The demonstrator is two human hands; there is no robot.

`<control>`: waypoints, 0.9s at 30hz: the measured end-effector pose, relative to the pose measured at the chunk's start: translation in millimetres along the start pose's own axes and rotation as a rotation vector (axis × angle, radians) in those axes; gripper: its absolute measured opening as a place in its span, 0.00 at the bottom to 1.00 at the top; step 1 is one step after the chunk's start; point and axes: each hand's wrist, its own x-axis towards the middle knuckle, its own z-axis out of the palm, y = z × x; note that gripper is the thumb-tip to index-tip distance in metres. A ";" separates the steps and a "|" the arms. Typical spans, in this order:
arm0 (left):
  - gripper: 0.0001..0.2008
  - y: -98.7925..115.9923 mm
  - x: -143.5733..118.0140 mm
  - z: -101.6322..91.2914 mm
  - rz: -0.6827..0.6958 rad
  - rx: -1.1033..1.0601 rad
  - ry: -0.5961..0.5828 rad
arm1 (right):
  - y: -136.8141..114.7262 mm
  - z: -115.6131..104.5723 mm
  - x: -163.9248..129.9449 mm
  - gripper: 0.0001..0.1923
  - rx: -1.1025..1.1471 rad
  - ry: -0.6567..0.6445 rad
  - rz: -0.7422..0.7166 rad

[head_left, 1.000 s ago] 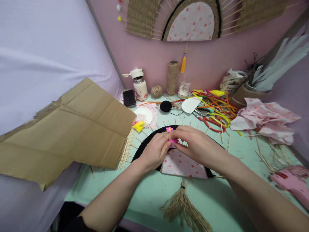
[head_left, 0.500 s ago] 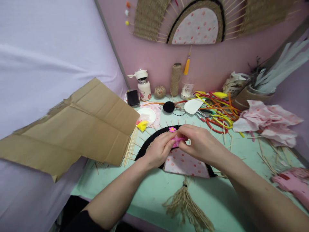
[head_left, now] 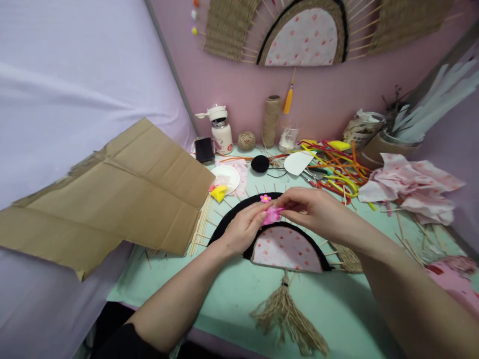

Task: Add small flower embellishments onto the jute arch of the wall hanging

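Note:
A half-round craft piece (head_left: pixel 286 248) with spotted pink cloth, a black border, wooden sticks and a jute tassel (head_left: pixel 286 319) lies on the mint table. Above its top edge my left hand (head_left: pixel 245 229) and my right hand (head_left: pixel 314 209) meet and pinch a small pink flower piece (head_left: pixel 271 215) between their fingertips. A second small pink flower (head_left: pixel 265 198) sits on the black border just above the hands.
A big sheet of cardboard (head_left: pixel 112 189) covers the table's left side. Behind stand a white bottle (head_left: pixel 220 132), jute twine spools (head_left: pixel 270 119), a black pompom (head_left: pixel 259 163), coloured pipe cleaners (head_left: pixel 333 167) and crumpled pink cloth (head_left: pixel 411 187). A finished fan piece (head_left: pixel 303 37) hangs on the wall.
My hands have lifted slightly and drawn apart a little, uncovering more of the spotted cloth half-circle. The pink flower piece stays pinched between them.

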 end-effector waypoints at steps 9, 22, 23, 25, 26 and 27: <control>0.20 -0.4 1.9 0.6 -0.450 -0.602 -0.131 | -9.1 -8.6 -6.1 0.08 -0.188 -0.088 -0.099; 0.19 -8.2 0.3 -10.1 -0.741 -0.919 -0.471 | -24.5 -13.1 -11.7 0.08 -0.158 -0.216 -0.254; 0.19 -8.9 0.0 -10.1 -0.746 -0.924 -0.487 | -24.8 -12.8 -11.7 0.07 -0.159 -0.224 -0.254; 0.18 -9.4 -0.5 -9.9 -0.742 -0.939 -0.506 | -25.2 -11.6 -11.6 0.06 -0.168 -0.222 -0.252; 0.18 -9.3 -0.6 -9.9 -0.738 -0.948 -0.506 | -25.3 -10.7 -11.5 0.06 -0.179 -0.216 -0.248; 0.17 -9.1 -0.7 -9.8 -0.735 -0.955 -0.502 | -25.4 -9.7 -11.4 0.07 -0.191 -0.209 -0.244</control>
